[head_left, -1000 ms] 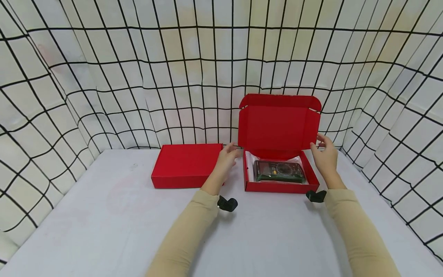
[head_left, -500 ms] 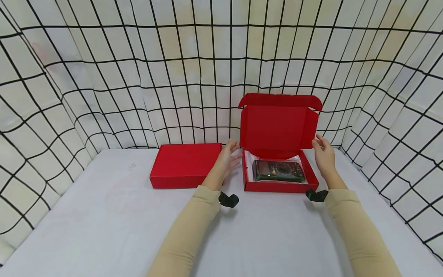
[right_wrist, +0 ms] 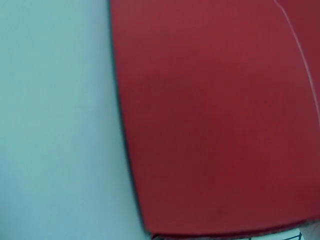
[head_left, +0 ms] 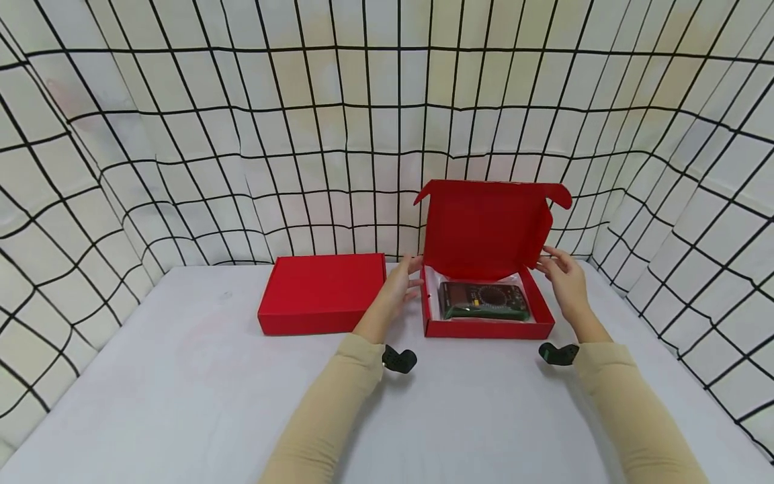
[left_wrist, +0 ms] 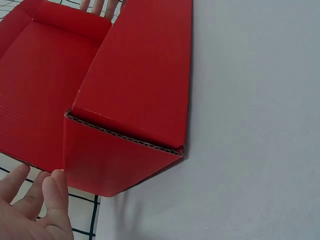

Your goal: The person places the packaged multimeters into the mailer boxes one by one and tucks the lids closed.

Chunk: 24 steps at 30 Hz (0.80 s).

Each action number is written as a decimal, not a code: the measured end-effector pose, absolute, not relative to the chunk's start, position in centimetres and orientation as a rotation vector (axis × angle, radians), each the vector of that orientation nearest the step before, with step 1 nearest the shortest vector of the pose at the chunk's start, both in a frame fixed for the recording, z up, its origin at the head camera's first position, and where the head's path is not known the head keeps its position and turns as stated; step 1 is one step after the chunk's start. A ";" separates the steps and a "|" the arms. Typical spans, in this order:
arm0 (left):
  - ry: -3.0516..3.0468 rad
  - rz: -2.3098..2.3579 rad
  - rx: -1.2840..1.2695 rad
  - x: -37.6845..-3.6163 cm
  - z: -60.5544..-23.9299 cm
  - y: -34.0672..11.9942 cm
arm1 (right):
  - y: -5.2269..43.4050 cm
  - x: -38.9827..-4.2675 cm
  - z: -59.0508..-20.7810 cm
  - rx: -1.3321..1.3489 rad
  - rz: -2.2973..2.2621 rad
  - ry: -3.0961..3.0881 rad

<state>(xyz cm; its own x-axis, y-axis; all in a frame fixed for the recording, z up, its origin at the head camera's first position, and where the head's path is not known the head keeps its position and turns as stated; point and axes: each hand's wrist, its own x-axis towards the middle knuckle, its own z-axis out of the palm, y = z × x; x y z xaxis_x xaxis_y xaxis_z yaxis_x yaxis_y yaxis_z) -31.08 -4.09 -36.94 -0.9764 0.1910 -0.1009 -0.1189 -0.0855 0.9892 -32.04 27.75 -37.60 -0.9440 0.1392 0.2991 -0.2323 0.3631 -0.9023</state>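
- Open red cardboard box [head_left: 487,328]: stands on the white table [head_left: 181,403], right of centre, near the back edge. Lid [head_left: 486,232] raised and leaning slightly forward over the tray, its side flaps turned outward at the top corners.
- Contents of the open box: a dark green multimeter [head_left: 484,300] with a round dial, lying flat in clear plastic wrap on a white liner.
- Left hand [head_left: 400,286]: at the left side of the open box, beside the lid's hinge corner. Fingers straight and loosely spread, gripping nothing; fingertips at or just off the lid's edge, contact cannot be told. In the left wrist view the fingertips [left_wrist: 52,187] lie just beside the lid's corrugated side flap [left_wrist: 120,155].
- Right hand [head_left: 565,279]: at the right side of the open box, fingers extended toward the lid's lower right edge, holding nothing; contact cannot be told. The right wrist view shows only a blurred red panel against the table.
- Closed red cardboard box [head_left: 323,292]: lies flat on the table, left of the open box, just beside the left hand.
- Surround: white cloth backdrop [head_left: 242,134] with a black grid, on three sides.
- Sleeves: beige, both forearms.
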 end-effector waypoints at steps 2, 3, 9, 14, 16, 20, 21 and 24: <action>1.987 2.146 0.086 -31.0 -36.9 -4.1 | 27.8 -31.6 -37.2 0.106 1.646 -2.298; 1.995 2.137 0.083 -31.0 -36.9 -4.1 | 27.9 -31.5 -37.0 0.124 1.686 -2.283; 2.018 2.117 0.053 -31.1 -37.0 -4.2 | 29.0 -32.2 -37.6 0.235 1.870 -2.230; 2.022 2.082 0.067 -31.1 -37.1 -4.2 | 29.4 -32.3 -38.1 0.277 1.814 -2.270; 2.032 2.062 0.069 -31.1 -37.2 -4.2 | 29.5 -32.1 -38.2 0.291 1.778 -2.293; 2.045 2.028 0.081 -30.7 -37.2 -4.2 | 29.8 -31.7 -38.5 0.304 1.705 -2.365; 2.047 2.023 0.083 -30.6 -37.2 -4.2 | 29.9 -31.6 -38.6 0.303 1.695 -2.378; 2.050 2.017 0.080 -30.3 -37.0 -4.2 | 30.1 -31.4 -38.7 0.288 1.671 -2.413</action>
